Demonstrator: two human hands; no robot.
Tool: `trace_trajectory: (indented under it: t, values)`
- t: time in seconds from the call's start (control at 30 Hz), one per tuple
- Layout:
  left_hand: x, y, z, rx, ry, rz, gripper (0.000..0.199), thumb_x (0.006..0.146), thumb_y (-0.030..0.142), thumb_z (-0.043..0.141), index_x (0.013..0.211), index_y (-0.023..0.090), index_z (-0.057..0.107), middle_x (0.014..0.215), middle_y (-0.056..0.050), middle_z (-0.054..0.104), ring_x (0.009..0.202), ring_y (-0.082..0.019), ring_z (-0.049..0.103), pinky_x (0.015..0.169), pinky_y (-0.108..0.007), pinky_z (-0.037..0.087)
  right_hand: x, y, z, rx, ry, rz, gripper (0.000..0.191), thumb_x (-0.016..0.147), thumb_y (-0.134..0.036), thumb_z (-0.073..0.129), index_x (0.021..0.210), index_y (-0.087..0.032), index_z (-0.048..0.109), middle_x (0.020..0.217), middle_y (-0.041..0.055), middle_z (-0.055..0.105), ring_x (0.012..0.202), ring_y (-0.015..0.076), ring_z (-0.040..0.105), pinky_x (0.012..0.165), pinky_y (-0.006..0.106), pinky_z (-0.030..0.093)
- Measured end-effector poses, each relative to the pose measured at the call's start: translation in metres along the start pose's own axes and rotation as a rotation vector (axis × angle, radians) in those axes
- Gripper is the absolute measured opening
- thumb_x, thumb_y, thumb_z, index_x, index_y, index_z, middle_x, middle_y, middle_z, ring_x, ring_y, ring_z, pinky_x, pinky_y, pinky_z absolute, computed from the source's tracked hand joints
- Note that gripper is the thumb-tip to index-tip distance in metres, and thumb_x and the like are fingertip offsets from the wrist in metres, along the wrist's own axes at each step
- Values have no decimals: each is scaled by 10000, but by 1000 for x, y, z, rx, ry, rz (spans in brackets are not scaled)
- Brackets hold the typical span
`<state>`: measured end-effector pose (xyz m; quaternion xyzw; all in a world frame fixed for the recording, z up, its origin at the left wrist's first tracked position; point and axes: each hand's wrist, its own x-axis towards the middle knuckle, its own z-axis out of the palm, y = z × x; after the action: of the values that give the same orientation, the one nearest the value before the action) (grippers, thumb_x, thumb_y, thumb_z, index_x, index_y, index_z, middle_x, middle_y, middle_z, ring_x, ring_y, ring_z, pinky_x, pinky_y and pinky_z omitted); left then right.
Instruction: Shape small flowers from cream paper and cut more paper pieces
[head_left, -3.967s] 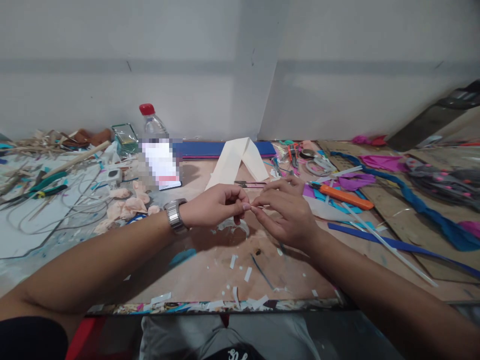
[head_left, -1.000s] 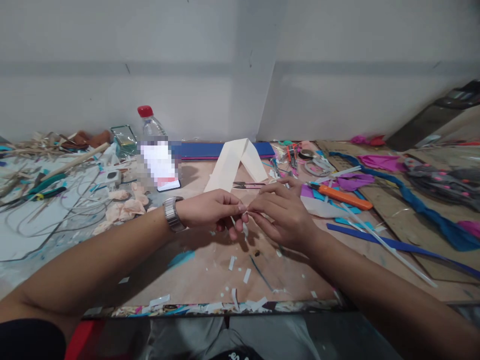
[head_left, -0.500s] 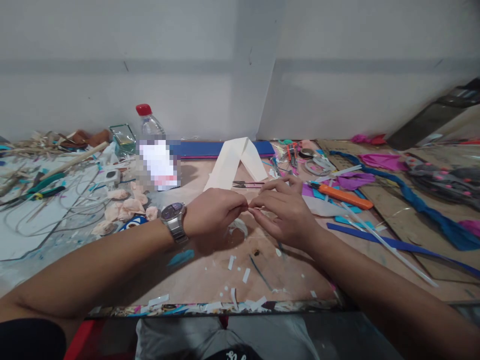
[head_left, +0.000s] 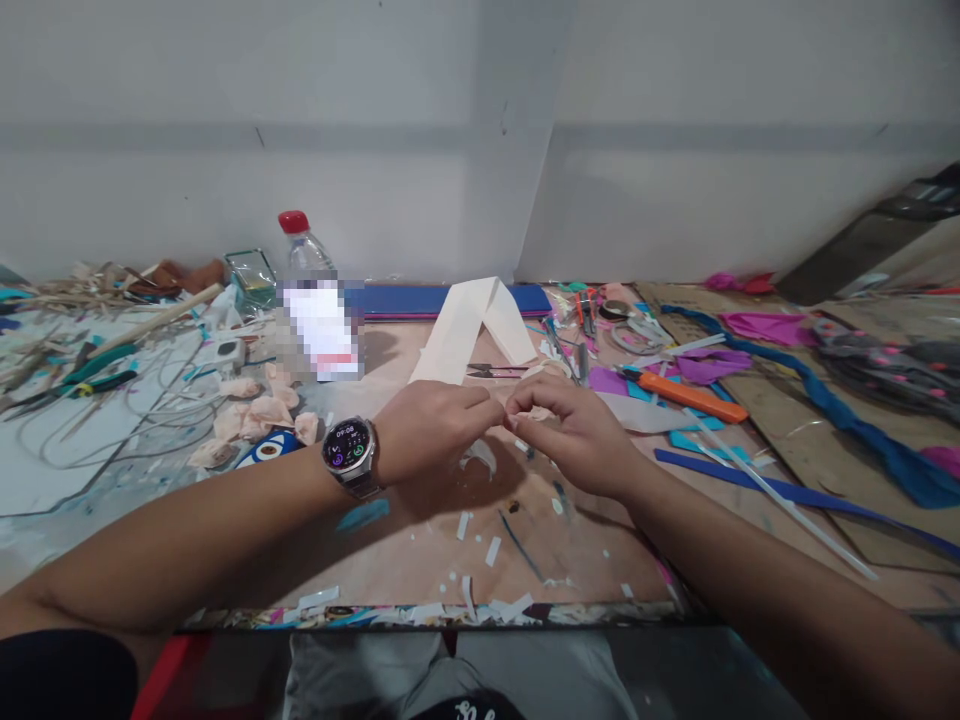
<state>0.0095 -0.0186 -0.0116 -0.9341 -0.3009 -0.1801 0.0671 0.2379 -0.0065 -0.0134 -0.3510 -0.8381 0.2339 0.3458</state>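
Note:
My left hand (head_left: pixel 435 425), with a watch (head_left: pixel 349 445) on its wrist, is closed in a pinch over the middle of the table. Its fingertips meet those of my right hand (head_left: pixel 574 430), whose thumb and index finger are pinched together. Whatever lies between the fingertips is too small to make out. Just beyond the hands a folded cream paper strip (head_left: pixel 454 330) stands on the table, and small scissors (head_left: pixel 495 370) lie beside it. A pale curled scrap (head_left: pixel 478 458) is below my left hand.
A red-capped bottle (head_left: pixel 304 250) stands behind a lit phone (head_left: pixel 322 330). Green-handled pliers (head_left: pixel 97 375) and peach crumpled pieces (head_left: pixel 255 410) lie left. On the right are an orange cutter (head_left: pixel 686 395), a blue strip (head_left: pixel 795 488) and cardboard (head_left: pixel 810 440).
My right hand's fingers have curled in closer to the thumb. My left wrist has turned, so the watch face now shows lit. The view has shifted slightly.

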Motion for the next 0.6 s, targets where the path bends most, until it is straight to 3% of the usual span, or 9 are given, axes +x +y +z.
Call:
trace_trajectory:
  t: [0.13, 0.23, 0.4, 0.5, 0.6]
  values:
    - [-1, 1, 3, -4, -11, -17, 85, 991, 204, 584, 1026, 175, 655, 905, -45, 748, 759, -172, 694, 600, -282, 450, 1, 1, 1, 61, -56, 55, 138, 916, -244, 615, 802, -205, 681, 833, 24, 717, 790, 190, 646, 750, 323, 460]
    - [1, 0, 5, -160, -19, -108, 130, 1006, 233, 559, 1026, 182, 677, 928, -46, 759, 799, -180, 701, 645, -284, 462, 0, 5, 4, -12, -35, -8, 136, 944, -260, 606, 836, -207, 670, 861, 33, 715, 835, 201, 639, 787, 342, 441]
    - [8, -4, -4, -700, -76, -314, 309, 1068, 326, 481, 888, 159, 669, 790, -32, 726, 718, -140, 663, 703, -273, 480, -3, 8, 10, -232, 64, -211, 122, 989, -273, 582, 885, -222, 620, 842, 18, 691, 881, 219, 613, 906, 415, 363]
    - [10, -7, -7, -1075, -218, -412, 392, 1098, 392, 418, 881, 150, 637, 754, -24, 703, 624, -101, 634, 638, -236, 486, -4, 6, 11, -323, 105, -298, 88, 985, -246, 597, 899, -228, 604, 830, 8, 696, 892, 222, 615, 938, 435, 335]
    - [9, -9, -6, -1268, -319, -471, 407, 1101, 439, 415, 876, 155, 599, 733, -12, 681, 577, -83, 613, 571, -211, 462, -4, 4, 10, -359, 142, -347, 99, 980, -242, 622, 882, -230, 609, 810, 1, 704, 882, 225, 622, 953, 446, 324]
